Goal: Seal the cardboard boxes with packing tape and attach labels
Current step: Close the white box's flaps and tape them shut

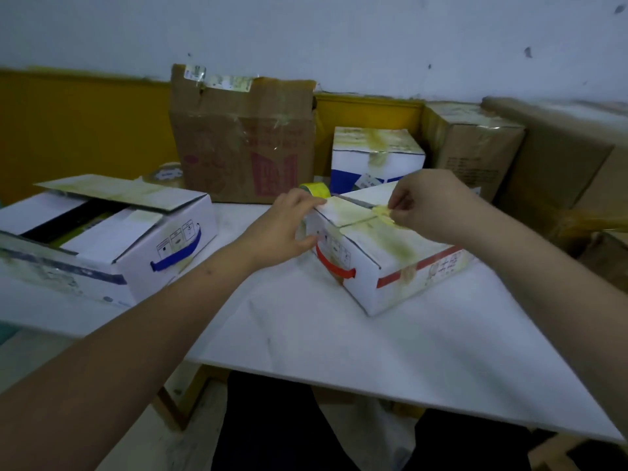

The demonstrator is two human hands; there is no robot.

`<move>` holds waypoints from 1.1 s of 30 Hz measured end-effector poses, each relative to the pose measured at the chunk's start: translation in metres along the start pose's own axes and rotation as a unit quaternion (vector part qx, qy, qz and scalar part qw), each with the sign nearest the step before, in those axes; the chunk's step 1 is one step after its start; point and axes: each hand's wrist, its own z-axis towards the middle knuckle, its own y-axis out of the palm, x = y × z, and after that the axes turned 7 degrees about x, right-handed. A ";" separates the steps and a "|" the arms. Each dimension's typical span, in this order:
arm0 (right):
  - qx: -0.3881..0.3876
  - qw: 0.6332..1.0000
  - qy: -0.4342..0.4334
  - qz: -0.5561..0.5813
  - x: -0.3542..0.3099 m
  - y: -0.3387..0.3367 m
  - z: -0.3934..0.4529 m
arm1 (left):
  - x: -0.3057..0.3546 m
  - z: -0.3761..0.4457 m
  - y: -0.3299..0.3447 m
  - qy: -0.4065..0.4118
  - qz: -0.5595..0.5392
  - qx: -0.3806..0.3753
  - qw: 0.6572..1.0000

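A small white box with red stripes (384, 263) lies on the white table (339, 341) in the middle. Its top flaps are closed and carry yellowish tape. My left hand (289, 226) grips the box's far left corner, fingers over the top edge and thumb on the side. My right hand (428, 205) pinches a yellowish piece of tape (382, 211) at the flap seam on top. A yellow tape roll (314, 190) stands just behind the box, partly hidden by my left hand.
A larger white box with blue stripes (112, 243) stands open at the left. Behind are a tall brown carton (244, 137), a taped white and blue box (377, 158), and brown cartons (475, 144) at the right. Another tape roll (164, 175) lies at the back left.
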 end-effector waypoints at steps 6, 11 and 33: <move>-0.083 0.991 0.025 -0.101 0.038 0.034 0.030 | 0.004 0.003 0.015 0.008 -0.013 -0.061 0.998; -0.041 0.993 0.045 -0.101 0.054 0.024 0.017 | 0.006 -0.008 0.007 -0.003 -0.060 -0.041 0.997; -0.109 0.906 0.118 0.391 -0.006 0.004 -0.069 | 0.087 -0.034 -0.072 -0.234 -0.026 0.084 0.968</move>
